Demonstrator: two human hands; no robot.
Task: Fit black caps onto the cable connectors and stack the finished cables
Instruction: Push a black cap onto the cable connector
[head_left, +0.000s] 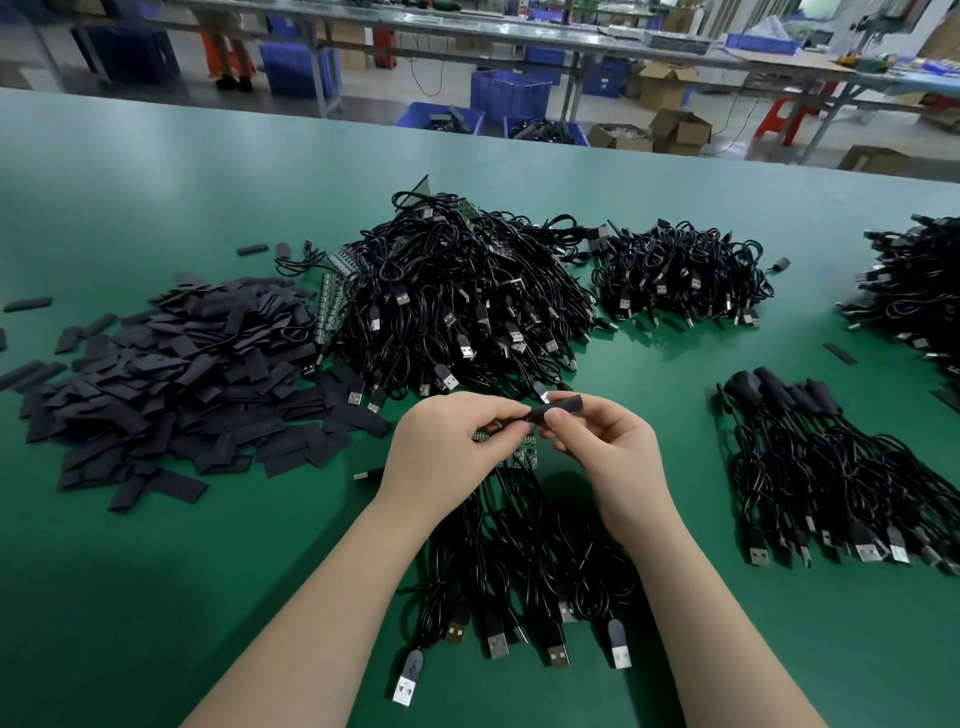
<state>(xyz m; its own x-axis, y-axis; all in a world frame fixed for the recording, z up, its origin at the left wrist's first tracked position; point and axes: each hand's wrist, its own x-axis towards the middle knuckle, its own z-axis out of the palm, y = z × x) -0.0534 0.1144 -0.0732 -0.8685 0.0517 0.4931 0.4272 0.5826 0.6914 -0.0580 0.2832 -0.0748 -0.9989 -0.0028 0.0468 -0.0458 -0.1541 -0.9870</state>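
Misalignment looked the likeliest fault, since the right hand (602, 441) pinched the black cap (558, 404) just in front of the cable heap (467, 306) while the left hand (447, 447) gripped the connector board (519, 452), and a skewed push could jam it.

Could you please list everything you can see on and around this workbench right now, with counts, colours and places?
workbench: one, green, underneath everything
black caps: loose heap, too many to count, left
uncapped USB cables: big black pile, centre back
smaller cable pile: one, black, right of it
finished cables: black stack, right
cables under hands: black bunch, near edge
blue crates: several, floor behind
cardboard boxes: several, brown, floor behind
left hand: holds a cable end
right hand: pinches held cap
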